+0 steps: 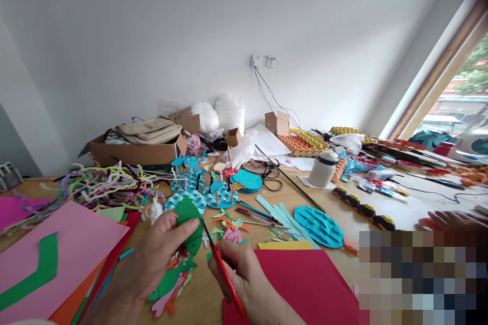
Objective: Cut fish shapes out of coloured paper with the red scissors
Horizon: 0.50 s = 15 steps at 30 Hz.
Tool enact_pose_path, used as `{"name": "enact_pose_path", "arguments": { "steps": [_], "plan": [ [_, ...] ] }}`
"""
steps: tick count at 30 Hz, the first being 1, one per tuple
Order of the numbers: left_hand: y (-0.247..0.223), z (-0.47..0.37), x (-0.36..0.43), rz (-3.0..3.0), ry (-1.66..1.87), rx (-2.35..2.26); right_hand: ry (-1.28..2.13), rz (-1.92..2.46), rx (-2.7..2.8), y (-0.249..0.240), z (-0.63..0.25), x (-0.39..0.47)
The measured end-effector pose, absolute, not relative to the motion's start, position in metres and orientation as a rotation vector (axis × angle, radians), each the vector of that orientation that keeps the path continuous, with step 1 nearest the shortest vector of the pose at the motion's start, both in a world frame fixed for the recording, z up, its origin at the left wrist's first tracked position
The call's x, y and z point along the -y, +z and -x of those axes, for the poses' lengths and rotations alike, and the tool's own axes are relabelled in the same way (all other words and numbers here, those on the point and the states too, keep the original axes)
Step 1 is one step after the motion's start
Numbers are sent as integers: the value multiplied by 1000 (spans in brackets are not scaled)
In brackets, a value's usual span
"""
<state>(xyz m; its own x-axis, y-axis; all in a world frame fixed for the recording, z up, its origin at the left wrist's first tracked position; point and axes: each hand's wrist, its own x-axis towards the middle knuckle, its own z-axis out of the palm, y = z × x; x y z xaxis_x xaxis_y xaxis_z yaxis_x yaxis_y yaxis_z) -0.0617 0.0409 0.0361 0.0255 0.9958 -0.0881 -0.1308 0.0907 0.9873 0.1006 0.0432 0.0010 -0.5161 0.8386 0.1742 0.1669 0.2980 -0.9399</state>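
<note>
My left hand [170, 238] is closed on a piece of green paper [187, 212], thumb on top, with drawn lines showing on it. Red-handled scissors [225, 279] are in my right hand [242, 269], their dark blades pointing up at the green paper's right edge. Below my left hand, a green fish cutout [168, 284] lies on the wooden table [202, 297] beside pink and orange cutouts [173, 297]. Small colored scraps [232, 233] lie beyond my right hand. A red sheet [297, 279] is partly under my right forearm.
Pink paper [80, 233] lies at left, before a pile of fuzzy stems [110, 183]. Blue wavy paper pieces with fish [217, 193] stand behind my hands. A blue oval [318, 226], white jar [322, 170] and another person's hand [453, 221] are at right.
</note>
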Motion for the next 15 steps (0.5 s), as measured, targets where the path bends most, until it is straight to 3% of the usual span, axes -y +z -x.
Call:
{"name": "enact_pose_path", "arguments": {
  "steps": [15],
  "plan": [
    [45,59,-38,-1090,1171,-1124,1220,899,1908,2,-102,-41]
  ]
}}
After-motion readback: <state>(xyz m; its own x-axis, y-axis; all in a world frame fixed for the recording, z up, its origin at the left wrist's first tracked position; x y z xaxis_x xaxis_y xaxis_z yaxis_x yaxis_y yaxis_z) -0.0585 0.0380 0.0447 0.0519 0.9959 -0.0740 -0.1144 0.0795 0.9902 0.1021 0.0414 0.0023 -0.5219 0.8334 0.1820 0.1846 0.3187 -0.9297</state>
